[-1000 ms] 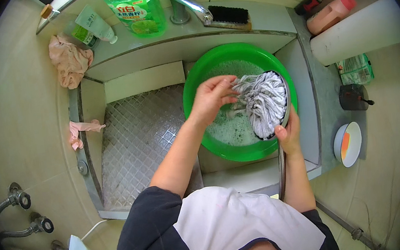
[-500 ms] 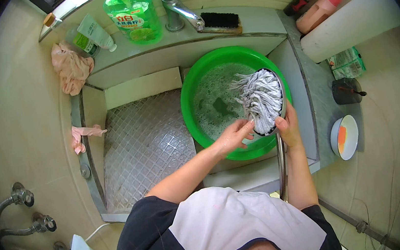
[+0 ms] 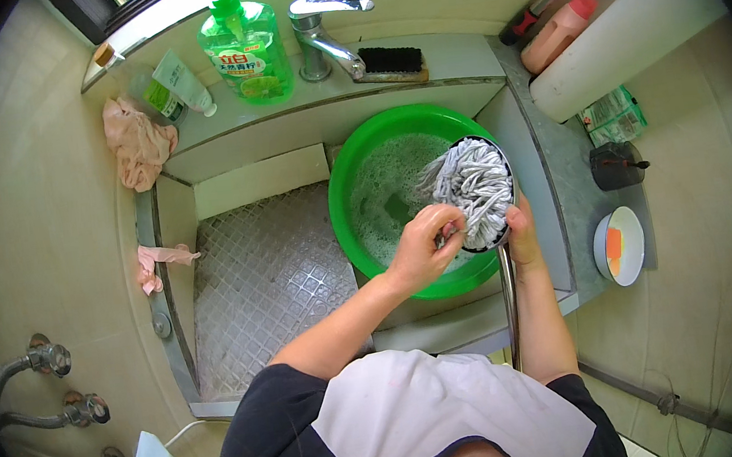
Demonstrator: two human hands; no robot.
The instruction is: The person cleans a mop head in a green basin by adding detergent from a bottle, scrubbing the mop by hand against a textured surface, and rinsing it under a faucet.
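Note:
A mop head (image 3: 478, 193) with grey-white cotton strands and a dark round rim is tilted over the right side of a green basin (image 3: 350, 230). The basin holds sudsy water (image 3: 388, 185). My right hand (image 3: 522, 231) grips the mop head's rim at its lower right, thumb on the near edge. From there the mop's metal handle (image 3: 509, 302) runs down toward my body. My left hand (image 3: 429, 241) is closed at the lower left of the strands, its fingers curled together. Whatever those fingers pinch is hidden.
The basin stands in a tiled sink (image 3: 273, 280). On the back ledge are a green soap bottle (image 3: 247, 52), a tube (image 3: 183, 82), a faucet (image 3: 322, 44) and a black-bristled brush (image 3: 392, 61). A pink cloth (image 3: 138, 142) hangs left; a white bowl (image 3: 631, 243) sits right.
My left hand's fingers have curled closed beside the strands, where they were spread before. My right hand still grips the mop head. The whole view has shifted slightly.

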